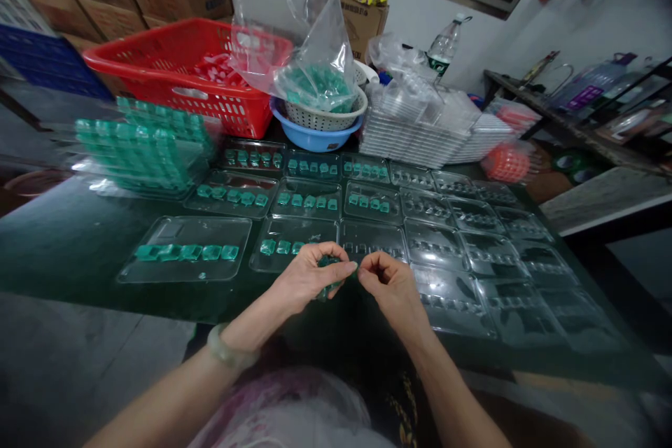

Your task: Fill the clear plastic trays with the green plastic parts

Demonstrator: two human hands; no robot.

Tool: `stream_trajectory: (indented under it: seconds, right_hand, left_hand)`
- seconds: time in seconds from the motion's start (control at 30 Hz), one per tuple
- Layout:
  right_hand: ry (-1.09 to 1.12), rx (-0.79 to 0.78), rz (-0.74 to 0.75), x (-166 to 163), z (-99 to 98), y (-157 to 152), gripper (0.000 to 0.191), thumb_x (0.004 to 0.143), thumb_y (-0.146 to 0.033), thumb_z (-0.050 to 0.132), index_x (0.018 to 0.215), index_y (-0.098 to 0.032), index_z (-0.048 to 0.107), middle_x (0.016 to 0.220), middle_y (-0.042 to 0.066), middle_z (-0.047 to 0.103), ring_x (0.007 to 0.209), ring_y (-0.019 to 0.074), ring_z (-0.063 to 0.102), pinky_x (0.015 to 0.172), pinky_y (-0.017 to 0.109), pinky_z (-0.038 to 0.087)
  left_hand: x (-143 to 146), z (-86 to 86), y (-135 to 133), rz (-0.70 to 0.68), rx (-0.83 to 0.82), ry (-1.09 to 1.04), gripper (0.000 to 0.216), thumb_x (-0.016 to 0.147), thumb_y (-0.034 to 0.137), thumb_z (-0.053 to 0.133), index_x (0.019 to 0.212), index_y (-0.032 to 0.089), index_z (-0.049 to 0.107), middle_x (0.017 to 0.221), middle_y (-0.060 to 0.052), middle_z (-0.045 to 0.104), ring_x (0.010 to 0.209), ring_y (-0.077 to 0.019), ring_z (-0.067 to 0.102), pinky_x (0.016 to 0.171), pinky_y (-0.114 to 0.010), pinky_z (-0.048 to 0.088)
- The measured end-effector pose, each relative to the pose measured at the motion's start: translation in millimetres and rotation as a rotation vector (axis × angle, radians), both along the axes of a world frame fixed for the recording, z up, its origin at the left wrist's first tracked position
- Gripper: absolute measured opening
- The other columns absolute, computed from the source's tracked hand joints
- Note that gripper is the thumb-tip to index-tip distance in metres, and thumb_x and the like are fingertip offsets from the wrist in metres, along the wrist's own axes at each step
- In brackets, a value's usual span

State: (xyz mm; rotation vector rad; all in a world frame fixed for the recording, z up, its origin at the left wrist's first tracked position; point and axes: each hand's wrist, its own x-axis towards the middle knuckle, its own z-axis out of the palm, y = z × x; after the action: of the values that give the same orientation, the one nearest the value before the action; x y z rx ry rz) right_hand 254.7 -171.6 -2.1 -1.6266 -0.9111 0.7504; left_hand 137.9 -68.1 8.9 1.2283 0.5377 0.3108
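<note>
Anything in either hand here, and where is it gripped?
The left hand holds small green pieces inside its curled fingers; each one's grip point is hidden. Whether the right hand pinches anything between its fingertips cannot be told.

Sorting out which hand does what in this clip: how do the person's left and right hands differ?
The left hand is curled around green pieces; the right hand shows no such handful, though whether its fingertips pinch something small is unclear. The left wrist wears a pale bangle; the right wrist shows none. Both are gloveless, fingers bent, close together.
</note>
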Motion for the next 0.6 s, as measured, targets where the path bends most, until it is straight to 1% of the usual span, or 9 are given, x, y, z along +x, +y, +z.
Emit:
stream_trajectory:
  seconds: [0.07, 0.13, 0.17, 0.23, 0.33, 0.43, 0.5, 0.53, 0.6]
  right_hand:
    - [0.110, 0.013, -0.020, 2, -0.6, 0, 0.008, 0.070, -0.024, 0.053, 0.067, -0.017, 0.052, 0.057, -0.004, 0.044, 0.048, 0.0058, 0.036, 0.044, 0.018, 0.029]
    - [0.273, 0.022, -0.040, 3, -2.4, 1, 0.009, 0.070, -0.025, 0.054, 0.068, -0.017, 0.051, 0.054, -0.006, 0.039, 0.043, 0.0043, 0.031, 0.038, 0.017, 0.024]
    - [0.363, 0.025, -0.042, 3, -3.9, 2, 0.010, 0.069, -0.026, 0.054, 0.067, -0.017, 0.049, 0.051, -0.007, 0.036, 0.041, 0.0038, 0.028, 0.037, 0.017, 0.022]
    - [0.511, 0.026, -0.029, 3, -7.4, 4, 0.012, 0.068, -0.025, 0.055, 0.065, -0.017, 0.047, 0.047, -0.008, 0.032, 0.038, 0.0032, 0.024, 0.035, 0.016, 0.018]
    - [0.590, 0.033, -0.013, 1, -12.5, 4, 0.013, 0.067, -0.023, 0.056, 0.063, -0.017, 0.046, 0.045, -0.009, 0.031, 0.037, 0.0029, 0.024, 0.035, 0.016, 0.017]
    - [0.527, 0.050, -0.013, -1, -14.1, 0, 0.012, 0.070, -0.024, 0.055, 0.064, -0.017, 0.047, 0.046, -0.008, 0.031, 0.038, 0.0033, 0.026, 0.035, 0.016, 0.019]
    - [0.393, 0.055, -0.018, -2, -11.5, -3, 0.009, 0.072, -0.026, 0.054, 0.070, -0.018, 0.050, 0.053, -0.006, 0.038, 0.041, 0.0041, 0.031, 0.037, 0.017, 0.023]
    - [0.309, 0.059, -0.016, -2, -9.2, -5, 0.009, 0.073, -0.026, 0.053, 0.077, -0.019, 0.052, 0.058, -0.004, 0.043, 0.044, 0.0049, 0.036, 0.038, 0.017, 0.026]
    - [0.143, 0.076, 0.010, 0, -3.4, -8, 0.019, 0.073, -0.026, 0.054, 0.092, -0.021, 0.053, 0.070, -0.001, 0.049, 0.055, 0.0075, 0.044, 0.045, 0.019, 0.034]
  left_hand:
    - [0, -2.6, -1, -0.028, -0.195, -0.026, 0.019, 0.067, 0.032, 0.061, 0.069, 0.015, 0.054, 0.046, 0.004, 0.046, 0.037, -0.0048, 0.040, 0.036, -0.016, 0.025]
    - [2, -5.1, -4, -0.006, -0.356, -0.035, 0.019, 0.066, 0.030, 0.063, 0.074, 0.016, 0.055, 0.052, 0.002, 0.050, 0.040, -0.0051, 0.043, 0.037, -0.016, 0.027]
    - [3, -6.3, -5, 0.013, -0.405, -0.032, 0.020, 0.065, 0.029, 0.064, 0.078, 0.016, 0.056, 0.054, 0.001, 0.051, 0.041, -0.0055, 0.044, 0.038, -0.016, 0.028]
    - [4, -7.8, -8, 0.034, -0.439, -0.025, 0.022, 0.063, 0.028, 0.066, 0.080, 0.015, 0.058, 0.054, 0.001, 0.052, 0.042, -0.0058, 0.045, 0.037, -0.016, 0.029]
    - [2, -5.9, -12, 0.062, -0.469, 0.003, 0.019, 0.061, 0.027, 0.067, 0.072, 0.014, 0.058, 0.054, 0.000, 0.051, 0.044, -0.0067, 0.047, 0.037, -0.016, 0.031]
    - [-5, 1.4, -14, 0.197, -0.639, 0.093, 0.021, 0.059, 0.022, 0.069, 0.076, 0.016, 0.059, 0.066, -0.001, 0.055, 0.058, -0.0109, 0.056, 0.049, -0.021, 0.044]
    - [-8, 5.2, -14, 0.260, -0.719, 0.139, 0.024, 0.057, 0.019, 0.070, 0.079, 0.018, 0.059, 0.075, -0.003, 0.057, 0.068, -0.0132, 0.058, 0.058, -0.024, 0.048]
    - [-8, 5.7, -14, 0.267, -0.736, 0.152, 0.025, 0.057, 0.018, 0.070, 0.080, 0.018, 0.059, 0.077, -0.003, 0.058, 0.069, -0.0137, 0.058, 0.059, -0.024, 0.049]
    - [-7, 3.5, -12, 0.237, -0.746, 0.155, 0.022, 0.059, 0.017, 0.068, 0.079, 0.017, 0.058, 0.075, -0.004, 0.058, 0.066, -0.0135, 0.058, 0.054, -0.022, 0.048]
